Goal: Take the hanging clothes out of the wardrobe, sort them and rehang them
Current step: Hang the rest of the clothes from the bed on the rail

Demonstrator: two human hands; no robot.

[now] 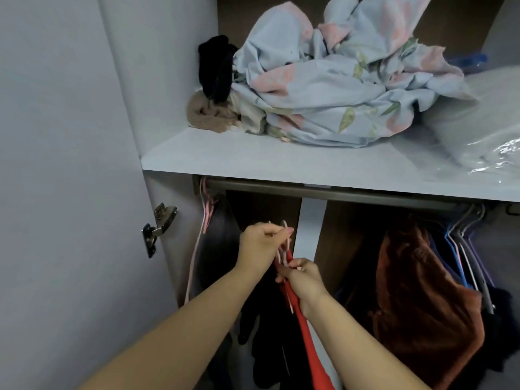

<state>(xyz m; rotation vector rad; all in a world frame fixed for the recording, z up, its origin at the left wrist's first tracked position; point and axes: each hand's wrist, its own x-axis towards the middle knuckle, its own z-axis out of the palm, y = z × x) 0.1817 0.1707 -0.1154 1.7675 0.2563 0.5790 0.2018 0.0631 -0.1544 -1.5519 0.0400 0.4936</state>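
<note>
Head camera shows my left grip curled round a bunch of pale hanger hooks, held below the middle of the rail and clear of it. My right grip pinches the top of the red garment that hangs from those hangers, with dark clothes just beside it. I see a brown garment hanging near the rail's right end and a black garment at its left end. Floral bedding lies piled on the shelf above.

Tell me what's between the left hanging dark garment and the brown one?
Head view: left hand grips hangers, right hand a red garment; rail above bare.
</note>
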